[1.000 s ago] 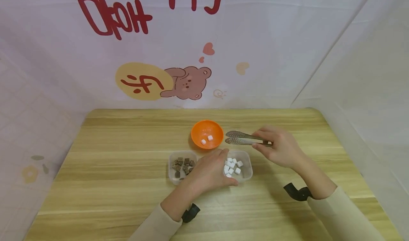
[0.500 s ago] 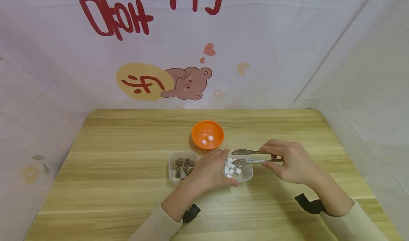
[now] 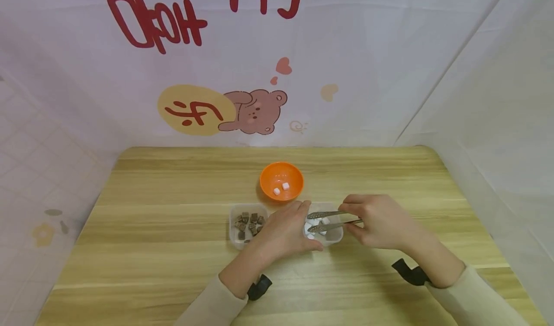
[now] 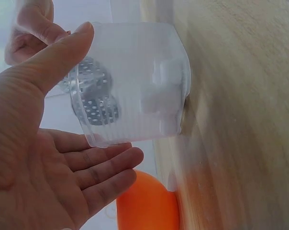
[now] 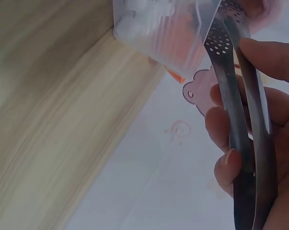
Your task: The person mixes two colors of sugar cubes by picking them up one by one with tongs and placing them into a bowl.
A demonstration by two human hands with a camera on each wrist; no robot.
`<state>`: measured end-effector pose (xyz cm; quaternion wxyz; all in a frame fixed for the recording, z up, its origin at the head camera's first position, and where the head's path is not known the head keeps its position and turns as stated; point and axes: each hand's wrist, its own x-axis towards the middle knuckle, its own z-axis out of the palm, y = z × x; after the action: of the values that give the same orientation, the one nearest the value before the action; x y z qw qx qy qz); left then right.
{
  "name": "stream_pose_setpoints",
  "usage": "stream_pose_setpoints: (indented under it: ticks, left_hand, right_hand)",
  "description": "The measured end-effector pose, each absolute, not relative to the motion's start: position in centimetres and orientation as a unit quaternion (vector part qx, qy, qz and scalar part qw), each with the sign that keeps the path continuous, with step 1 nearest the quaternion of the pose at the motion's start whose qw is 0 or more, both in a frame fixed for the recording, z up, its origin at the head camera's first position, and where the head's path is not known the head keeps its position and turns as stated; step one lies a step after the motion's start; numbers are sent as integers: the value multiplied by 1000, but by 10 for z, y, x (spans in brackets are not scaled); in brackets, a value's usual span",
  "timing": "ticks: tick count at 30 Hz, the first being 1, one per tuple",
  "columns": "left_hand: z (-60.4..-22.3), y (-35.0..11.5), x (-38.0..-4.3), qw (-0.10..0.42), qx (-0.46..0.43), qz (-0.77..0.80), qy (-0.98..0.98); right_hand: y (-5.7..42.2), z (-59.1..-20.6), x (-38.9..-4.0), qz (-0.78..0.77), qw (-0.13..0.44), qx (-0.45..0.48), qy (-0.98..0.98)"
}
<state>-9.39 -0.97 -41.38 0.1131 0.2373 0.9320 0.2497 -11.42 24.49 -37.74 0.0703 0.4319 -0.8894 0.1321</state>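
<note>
My left hand (image 3: 281, 234) holds a clear plastic container (image 4: 130, 57) of white cubes (image 4: 166, 93), thumb on one side and fingers along the other. From the right, my right hand (image 3: 381, 220) grips metal tongs (image 5: 240, 120) with perforated tips. Those tips sit over the container's opening, spread apart, above the cubes; whether they touch any is hard to tell. An orange bowl (image 3: 281, 169) behind the container holds two white cubes (image 3: 285, 186). In the head view the left hand hides part of the container.
Left of my left hand stands a second clear container (image 3: 232, 232) with several brown cubes (image 3: 241, 235). All rest on a wooden table (image 3: 164, 239). A white printed curtain (image 3: 355, 66) hangs behind the far edge, and pale side walls flank the table.
My right hand brought the tongs from beside the bowl down towards me, then left over the white cubes' container. The left hand and the bowl have stayed in place.
</note>
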Motion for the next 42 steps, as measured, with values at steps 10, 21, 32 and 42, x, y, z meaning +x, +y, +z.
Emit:
stream_pose_setpoints:
  ticks: [10, 21, 32, 42]
  left_hand:
    - [-415, -9, -94, 98, 248, 240, 933]
    - [-414, -8, -94, 103, 246, 239, 934]
    - [-415, -10, -94, 105, 242, 245, 933]
    - [-415, -10, -94, 97, 247, 235, 935]
  right_hand:
    - [228, -381, -115, 54, 69, 473, -877]
    - [231, -385, -114, 69, 88, 486, -867]
    - [246, -379, -112, 143, 105, 463, -868]
    - [259, -370, -114, 195, 129, 448, -863]
